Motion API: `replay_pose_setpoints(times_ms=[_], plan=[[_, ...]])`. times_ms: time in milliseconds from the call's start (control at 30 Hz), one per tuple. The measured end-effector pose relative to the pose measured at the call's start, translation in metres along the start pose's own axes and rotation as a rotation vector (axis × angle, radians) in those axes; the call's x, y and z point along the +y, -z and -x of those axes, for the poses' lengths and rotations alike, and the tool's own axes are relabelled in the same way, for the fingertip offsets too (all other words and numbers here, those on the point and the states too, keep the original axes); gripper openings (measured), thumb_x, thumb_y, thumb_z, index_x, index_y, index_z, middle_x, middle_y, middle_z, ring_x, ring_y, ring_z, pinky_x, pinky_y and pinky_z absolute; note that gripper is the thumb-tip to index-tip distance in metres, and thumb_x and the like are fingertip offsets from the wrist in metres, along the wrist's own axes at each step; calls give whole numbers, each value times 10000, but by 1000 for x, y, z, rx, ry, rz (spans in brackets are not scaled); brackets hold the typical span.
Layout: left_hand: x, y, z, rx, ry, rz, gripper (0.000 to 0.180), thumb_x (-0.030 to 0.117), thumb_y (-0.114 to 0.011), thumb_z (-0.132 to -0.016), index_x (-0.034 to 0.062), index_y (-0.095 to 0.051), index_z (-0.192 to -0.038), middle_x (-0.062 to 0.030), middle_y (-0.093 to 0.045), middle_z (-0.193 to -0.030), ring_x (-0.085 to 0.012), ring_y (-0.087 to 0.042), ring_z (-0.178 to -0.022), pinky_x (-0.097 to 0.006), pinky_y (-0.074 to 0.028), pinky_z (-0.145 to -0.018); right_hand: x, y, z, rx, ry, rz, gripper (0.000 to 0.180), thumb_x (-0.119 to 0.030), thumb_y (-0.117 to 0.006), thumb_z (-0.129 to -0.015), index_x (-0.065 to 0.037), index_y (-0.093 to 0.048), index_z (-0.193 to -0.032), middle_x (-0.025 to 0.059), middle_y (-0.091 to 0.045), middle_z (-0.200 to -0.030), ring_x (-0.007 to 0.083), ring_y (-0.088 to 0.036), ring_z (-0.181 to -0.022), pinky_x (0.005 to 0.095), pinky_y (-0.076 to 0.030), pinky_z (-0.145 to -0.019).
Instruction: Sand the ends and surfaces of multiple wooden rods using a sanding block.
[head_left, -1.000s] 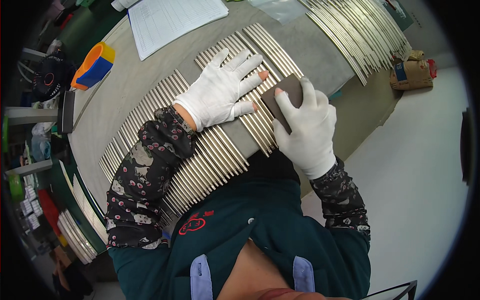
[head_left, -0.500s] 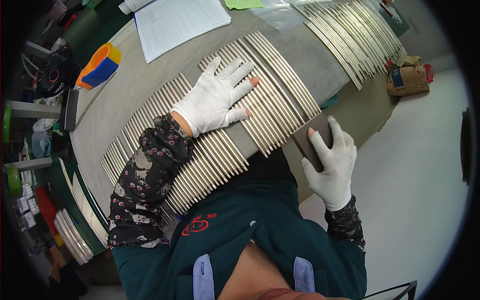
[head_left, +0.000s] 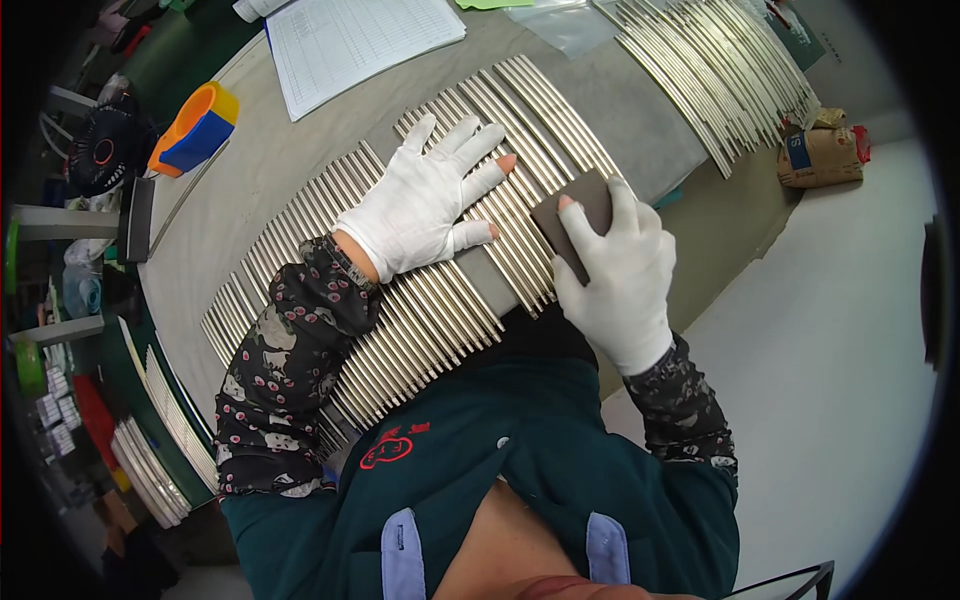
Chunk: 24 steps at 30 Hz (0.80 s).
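Many thin metal rods (head_left: 420,320) lie side by side in rows on the grey table. My left hand (head_left: 415,205), in a white glove with bare thumb and index fingertips, rests flat across them with its fingers spread. Over the right-hand group of rods (head_left: 520,245), my right hand (head_left: 625,275), gloved the same way, grips a dark grey rectangular sanding block (head_left: 585,205). The block lies over the near right part of these rods and hides what is under it. A strip of bare table separates this group from the rods to its left.
A stack of loose rods (head_left: 715,80) lies at the far right, near a brown package (head_left: 820,157). Printed sheets (head_left: 360,45) lie at the back. A blue-and-orange tape roll (head_left: 195,130) stands at the left, before a black fan (head_left: 100,148). The table's edge runs close to my body.
My right hand has moved up and left with the sanding block, from the rods' right ends onto the rods. My left hand has stayed almost in place, spread on the rods.
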<state>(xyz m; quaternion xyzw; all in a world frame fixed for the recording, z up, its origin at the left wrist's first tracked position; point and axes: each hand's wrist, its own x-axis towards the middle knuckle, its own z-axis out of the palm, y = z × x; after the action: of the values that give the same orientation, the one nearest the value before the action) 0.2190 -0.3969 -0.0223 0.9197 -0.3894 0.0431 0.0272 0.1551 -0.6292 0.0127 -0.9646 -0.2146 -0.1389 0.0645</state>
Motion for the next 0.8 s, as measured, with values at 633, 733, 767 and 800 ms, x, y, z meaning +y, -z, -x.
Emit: replay_pose_setpoints(times_ms=[633, 733, 767, 800], plan=[[5, 5, 2, -12, -2, 75, 725, 585, -446, -898, 110, -371, -1440, -188, -342, -1481, -400, -314, -1372, -577, -184, -1133, 11, -1, -4, 41, 50, 74, 516, -207, -727, -665, -153, -616, -1167, 245, -491, -1279, 337, -542, -1036, 411, -454, -728], [4, 4, 3, -32, 19, 72, 727, 596, -433, -901, 116, -369, -1442, -192, -342, -1480, -397, -305, -1378, -584, -184, -1129, 23, 10, 0, 53, 19, 17, 561, -193, -751, -632, -159, -615, -1175, 218, -486, -1293, 328, -528, -1037, 404, -433, -765], [4, 4, 5, -34, 29, 75, 727, 596, -433, -901, 116, -369, -1442, -192, -342, -1480, -397, -305, -1378, -584, -184, -1129, 27, 14, 9, 93, 18, 48, 573, -188, -758, -622, -161, -614, -1176, 210, -481, -1300, 325, -521, -1043, 401, -424, -781], [2, 5, 4, -28, 18, 81, 727, 595, -434, -900, 114, -371, -1441, -192, -340, -1481, -397, -304, -1379, -586, -184, -1128, 29, 17, 17, 73, -2, 20, 569, -184, -759, -618, -166, -615, -1168, 207, -469, -1312, 325, -508, -1059, 401, -412, -800]])
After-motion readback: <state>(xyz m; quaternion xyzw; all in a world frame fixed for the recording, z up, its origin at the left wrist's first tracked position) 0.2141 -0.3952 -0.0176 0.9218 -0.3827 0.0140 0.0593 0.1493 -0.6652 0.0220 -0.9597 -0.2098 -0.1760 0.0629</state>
